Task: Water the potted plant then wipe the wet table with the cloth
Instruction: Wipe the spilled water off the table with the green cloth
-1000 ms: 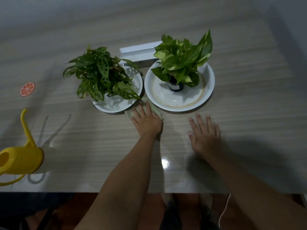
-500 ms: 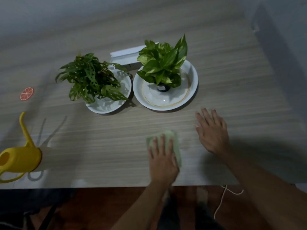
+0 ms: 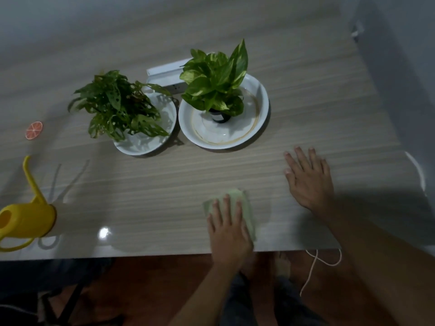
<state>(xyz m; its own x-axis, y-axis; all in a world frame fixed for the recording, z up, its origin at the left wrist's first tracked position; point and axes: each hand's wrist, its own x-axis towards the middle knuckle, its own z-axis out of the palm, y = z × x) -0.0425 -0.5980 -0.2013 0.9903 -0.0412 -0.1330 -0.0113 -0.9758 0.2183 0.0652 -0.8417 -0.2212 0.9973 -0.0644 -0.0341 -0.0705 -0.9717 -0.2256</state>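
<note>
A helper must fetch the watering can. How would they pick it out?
Start at the wooden table and go to its near left corner, away from the two plants on white plates. The watering can stands there: the only yellow thing, with a long thin spout.

A pale wood-grain table [image 3: 306, 95] fills most of the view, its glossy top showing 1 bright spot of reflected light [image 3: 103, 232] near the front edge. Behind the table runs a dim grey wall [image 3: 117, 17]; another grey wall [image 3: 404, 67] stands at its right. Below the table's front edge lies a reddish-brown floor [image 3: 146, 278], where a thin white cord [image 3: 313, 267] hangs.
</note>
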